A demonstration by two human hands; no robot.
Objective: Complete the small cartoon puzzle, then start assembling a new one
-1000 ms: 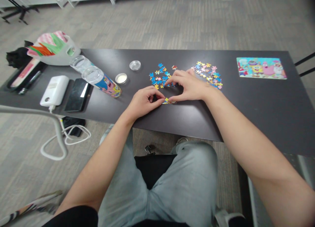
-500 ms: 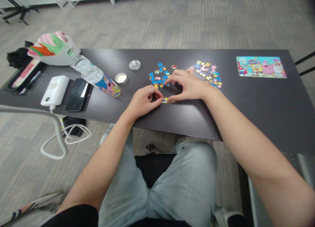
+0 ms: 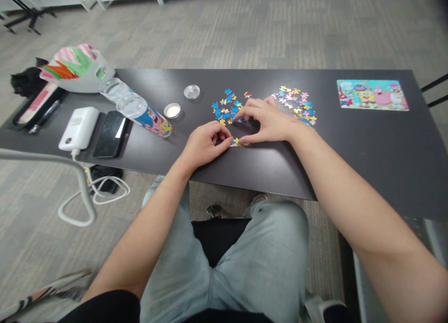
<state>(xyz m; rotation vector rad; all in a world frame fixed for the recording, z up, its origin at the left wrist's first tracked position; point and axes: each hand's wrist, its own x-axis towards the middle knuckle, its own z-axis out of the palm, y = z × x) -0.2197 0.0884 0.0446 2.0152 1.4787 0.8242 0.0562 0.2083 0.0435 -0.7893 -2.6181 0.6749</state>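
Note:
A short strip of joined jigsaw pieces (image 3: 240, 144) lies near the front of the dark table. My left hand (image 3: 207, 142) is closed, thumb and forefinger pinched on the strip's left end. Over its right side arches my right hand (image 3: 268, 121), thumb tip by the strip and fingers apart, reaching to a heap of mostly blue puzzle pieces (image 3: 224, 113). The right fingertips touch or hover at that heap's edge; which one I cannot tell. Beyond the right wrist lies a second heap of mixed pink, yellow and blue puzzle pieces (image 3: 301, 107).
A colourful cartoon picture card (image 3: 373, 95) lies at right. To the left are a clear tube with cartoon print (image 3: 150, 120), two round lids (image 3: 172, 110), a phone (image 3: 109, 135), a white charger (image 3: 79, 128) with cable, and a white basket (image 3: 101, 73).
Both hands and the puzzle pieces stay in nearly the same places. Only the camera view shifts very slightly.

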